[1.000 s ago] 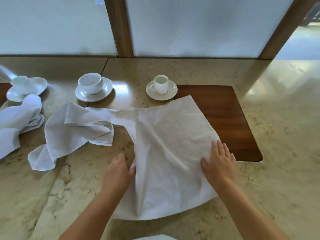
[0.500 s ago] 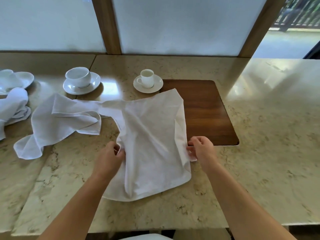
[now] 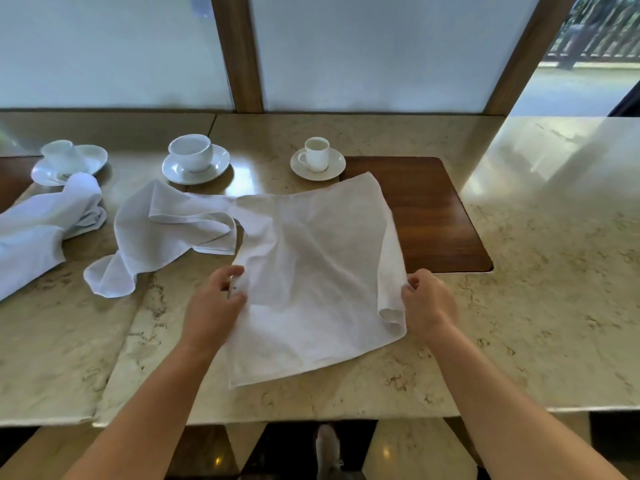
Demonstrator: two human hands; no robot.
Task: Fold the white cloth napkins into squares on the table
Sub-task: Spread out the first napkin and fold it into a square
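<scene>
Under napkin (image 3: pixel 311 271), left fingertips (image 3: pixel 239 296) hidden

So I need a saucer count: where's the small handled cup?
The small handled cup sits on its saucer at centre back, just left of the wooden inlay, beyond the spread napkin.

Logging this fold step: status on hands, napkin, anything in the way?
Left hand pinches napkin left edge; right hand grips right edge, lifted and curling over. Napkin not yet square. Second napkin touches its far-left corner; cup just beyond.
</scene>
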